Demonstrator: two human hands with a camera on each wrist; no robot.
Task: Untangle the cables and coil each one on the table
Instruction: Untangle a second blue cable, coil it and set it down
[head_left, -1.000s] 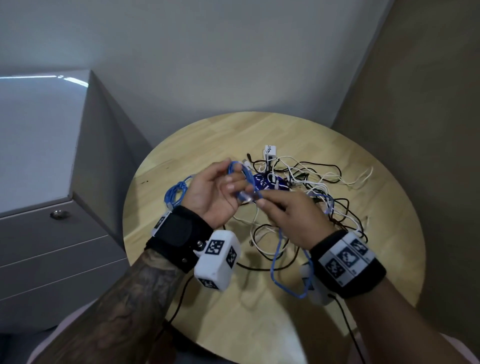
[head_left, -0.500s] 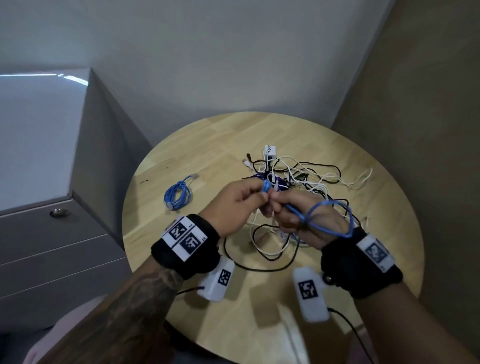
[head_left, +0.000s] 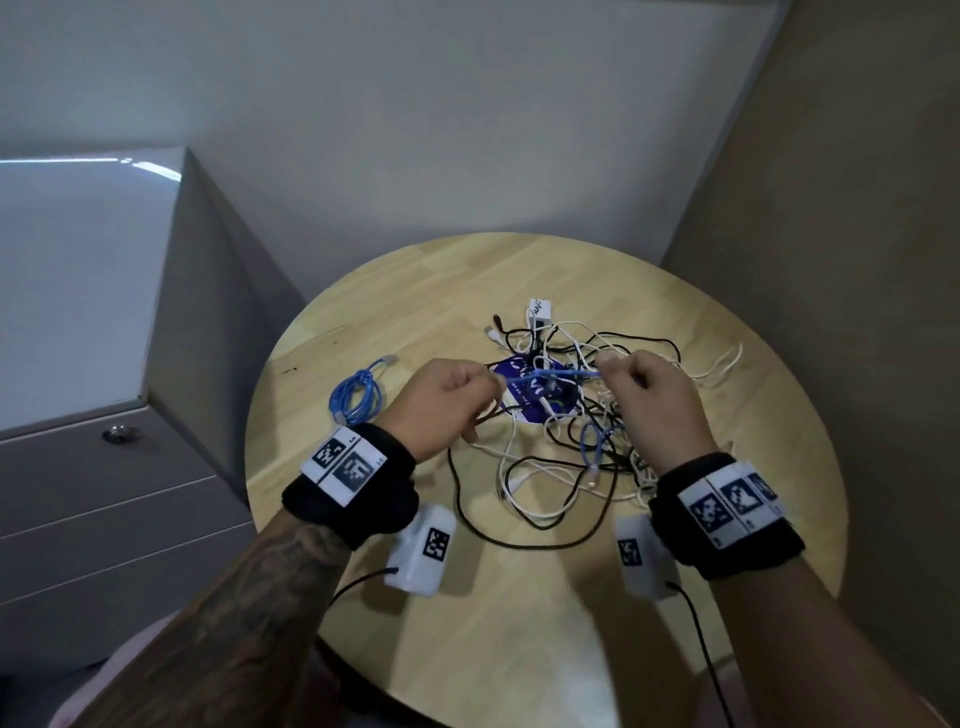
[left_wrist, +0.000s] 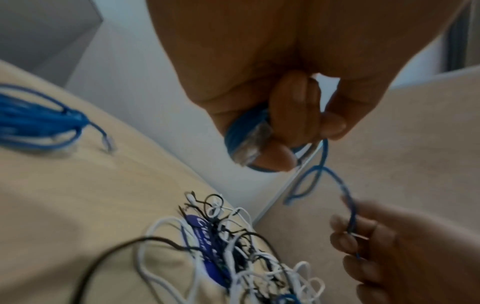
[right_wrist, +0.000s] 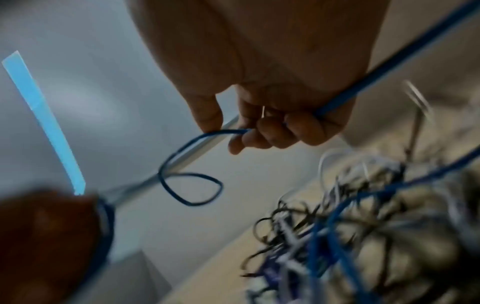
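1. My left hand (head_left: 441, 402) curls round the blue cable (head_left: 563, 375), its clear plug (left_wrist: 250, 142) poking out.
2. My right hand (head_left: 649, 400) pinches it further along, above the bench (head_left: 519, 623).
3. Its far end vanishes into the blurred tangle (head_left: 582, 415).

right hand (right_wrist: 272, 107) | grips blue cable (right_wrist: 192, 185) | tangle (right_wrist: 363, 236) below

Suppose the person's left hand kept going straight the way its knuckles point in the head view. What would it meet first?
Probably the right hand, which faces it across the taut blue cable that both hold. The left hand points along that cable, above the tangle; depth is unclear.
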